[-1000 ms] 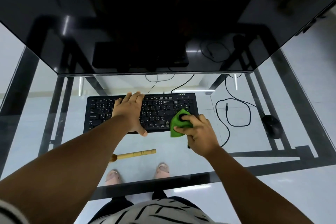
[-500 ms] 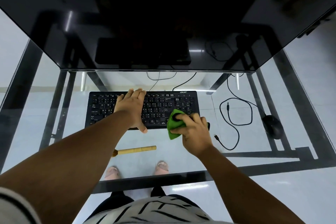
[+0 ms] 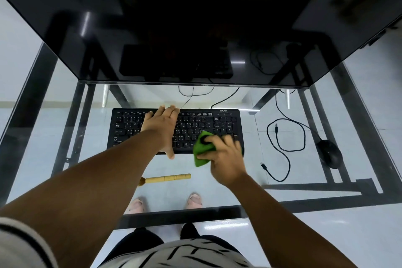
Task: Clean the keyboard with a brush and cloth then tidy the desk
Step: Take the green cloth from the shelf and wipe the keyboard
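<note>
The left hand (image 3: pixel 162 129) lies flat on the keyboard (image 3: pixel 219 119), fingers straight and held together, reaching to the far row of keys, with the thumb hanging over the near edge; it presses down and holds nothing. The right hand (image 3: pixel 221 154) is curled round a green cloth (image 3: pixel 201 153), which is bunched between thumb and fingers. The cloth sits on the near right part of the keyboard, just right of the left thumb, and its lower corner hangs past the keyboard's near edge toward the person. A dark round patch shows on the top of the cloth; what it is cannot be told. The two hands are close but not touching, the cloth between them. The keyboard lies under both hands on a glass desk (image 3: pixel 87 159), its left end reaching out past the left wrist and its right end hidden partly by the right hand. A brush (image 3: pixel 167 179) with a pale wooden handle lies on the glass nearer the person than either hand, between the two forearms, lengthwise left to right, touched by neither hand. Well to the right of the right hand lie a looped black cable (image 3: pixel 287 148) and, beyond it, a black mouse (image 3: pixel 329 153). A dark screen (image 3: pixel 195 28) stands beyond the fingertips of the left hand.
</note>
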`<state>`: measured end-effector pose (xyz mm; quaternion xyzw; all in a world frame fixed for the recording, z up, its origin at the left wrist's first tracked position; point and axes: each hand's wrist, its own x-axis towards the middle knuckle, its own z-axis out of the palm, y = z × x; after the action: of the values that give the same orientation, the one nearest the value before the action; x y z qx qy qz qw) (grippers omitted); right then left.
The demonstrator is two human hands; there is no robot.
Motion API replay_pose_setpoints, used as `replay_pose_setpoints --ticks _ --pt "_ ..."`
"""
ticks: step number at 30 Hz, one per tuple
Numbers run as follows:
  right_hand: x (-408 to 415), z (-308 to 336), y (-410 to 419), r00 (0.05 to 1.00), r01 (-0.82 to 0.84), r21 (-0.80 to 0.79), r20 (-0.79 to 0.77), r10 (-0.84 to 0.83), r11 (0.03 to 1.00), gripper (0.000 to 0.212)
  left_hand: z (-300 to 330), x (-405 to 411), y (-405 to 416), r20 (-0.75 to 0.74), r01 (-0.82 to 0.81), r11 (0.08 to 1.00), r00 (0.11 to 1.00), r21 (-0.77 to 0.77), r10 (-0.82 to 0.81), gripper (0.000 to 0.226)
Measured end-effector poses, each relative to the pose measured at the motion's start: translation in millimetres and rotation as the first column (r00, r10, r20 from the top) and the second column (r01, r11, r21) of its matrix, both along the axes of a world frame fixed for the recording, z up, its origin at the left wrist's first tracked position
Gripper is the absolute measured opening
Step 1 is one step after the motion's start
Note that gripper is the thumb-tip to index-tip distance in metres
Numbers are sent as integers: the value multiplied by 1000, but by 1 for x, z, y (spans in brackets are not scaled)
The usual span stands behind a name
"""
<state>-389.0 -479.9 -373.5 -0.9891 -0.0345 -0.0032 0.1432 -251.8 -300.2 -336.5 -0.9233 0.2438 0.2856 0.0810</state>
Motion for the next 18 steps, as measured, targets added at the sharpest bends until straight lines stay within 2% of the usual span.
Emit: replay_pose_setpoints --ticks 3,5,9,11,14,18 --pt "6 -1 11 998 -68 3 -17 68 998 48 1 0 4 2 26 1000 1000 -9 -26 149" --pt "4 -4 -1 999 -49 16 -2 49 999 48 1 2 11 -1 50 998 999 -29 -50 148" --pt "-11 -11 -28 981 161 108 95 -171 981 34 0 2 33 6 63 993 998 -100 -63 144" --pt "-12 -11 -27 964 216 146 128 -235 965 34 -2 1 46 23 25 989 1000 -145 -22 143" --pt "1 -8 1 985 109 152 117 -127 982 38 -4 1 76 58 -36 985 997 -169 46 144" --pt "25 0 54 995 -97 120 -26 101 988 50 -1 8 114 68 -120 986 989 -118 128 146"
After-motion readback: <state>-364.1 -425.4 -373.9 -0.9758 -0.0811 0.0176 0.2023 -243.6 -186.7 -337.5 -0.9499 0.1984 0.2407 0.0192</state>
